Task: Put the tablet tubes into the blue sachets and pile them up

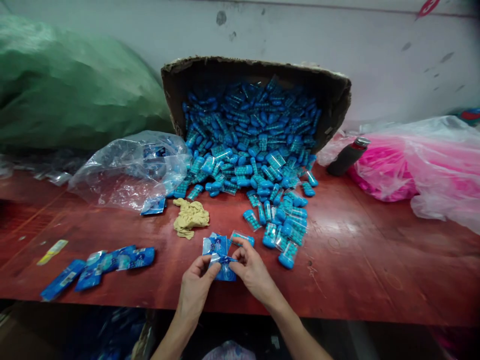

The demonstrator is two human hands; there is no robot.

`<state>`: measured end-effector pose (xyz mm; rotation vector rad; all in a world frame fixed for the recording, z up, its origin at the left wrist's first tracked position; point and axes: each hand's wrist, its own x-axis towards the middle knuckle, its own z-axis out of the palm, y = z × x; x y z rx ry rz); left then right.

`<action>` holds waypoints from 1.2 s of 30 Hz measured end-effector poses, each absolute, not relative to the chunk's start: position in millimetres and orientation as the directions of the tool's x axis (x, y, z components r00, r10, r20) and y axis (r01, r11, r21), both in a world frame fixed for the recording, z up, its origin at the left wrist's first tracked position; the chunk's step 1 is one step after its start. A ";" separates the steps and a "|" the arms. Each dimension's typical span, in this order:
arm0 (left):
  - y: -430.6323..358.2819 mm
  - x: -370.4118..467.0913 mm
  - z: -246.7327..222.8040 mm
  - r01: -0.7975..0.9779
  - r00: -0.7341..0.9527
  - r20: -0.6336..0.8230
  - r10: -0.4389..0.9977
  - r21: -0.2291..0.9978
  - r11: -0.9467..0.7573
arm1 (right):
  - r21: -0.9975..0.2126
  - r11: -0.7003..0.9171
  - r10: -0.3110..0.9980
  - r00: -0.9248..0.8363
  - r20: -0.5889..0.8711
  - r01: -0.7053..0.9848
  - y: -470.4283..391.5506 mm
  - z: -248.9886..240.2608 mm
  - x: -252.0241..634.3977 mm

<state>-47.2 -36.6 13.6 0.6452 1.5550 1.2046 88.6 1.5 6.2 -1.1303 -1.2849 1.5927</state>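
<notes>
Between my two hands is a small blue printed packet [225, 270], pinched near its upper edge just above the red table. My left hand [197, 287] grips its left side between thumb and finger. On the opposite side, my right hand [252, 272] pinches the same packet with thumb and fingertips. Another blue printed card or packet [214, 244] shows right behind it; whether the two are joined I cannot tell. A clear pouch with blue contents [242, 239] lies just beyond my right fingers. Several filled blue packets [90, 271] lie in a row to the left.
A tipped cardboard box [318, 75] spills many blue capsule-shaped containers [258, 145] onto the red table [356, 260]. Crumpled yellow rubber [190, 217] lies ahead. A clear bag [123, 170] and green sack [75, 90] sit left; a dark bottle [347, 157] and pink bags [431, 170] stand right.
</notes>
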 end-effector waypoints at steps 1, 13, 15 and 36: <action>-36.6 -47.9 14.1 -0.153 -0.336 -0.392 0.856 0.920 0.362 | -0.985 -0.170 0.943 -0.295 -0.153 -0.035 -0.7 5.9 88.6; -35.0 -45.0 10.4 -0.353 -0.256 -0.464 0.848 0.861 0.365 | -0.979 -0.181 0.967 -0.196 -0.160 -0.092 -15.6 7.8 79.4; -35.4 -44.0 13.5 -0.394 -0.166 -0.521 0.837 0.813 0.428 | -0.987 -0.157 0.976 -0.163 -0.148 -0.046 -16.4 8.6 80.6; -35.6 -45.4 14.2 -0.600 -0.141 -0.712 0.687 0.614 0.513 | -0.777 0.348 0.925 -0.328 0.193 0.525 3.8 13.9 115.5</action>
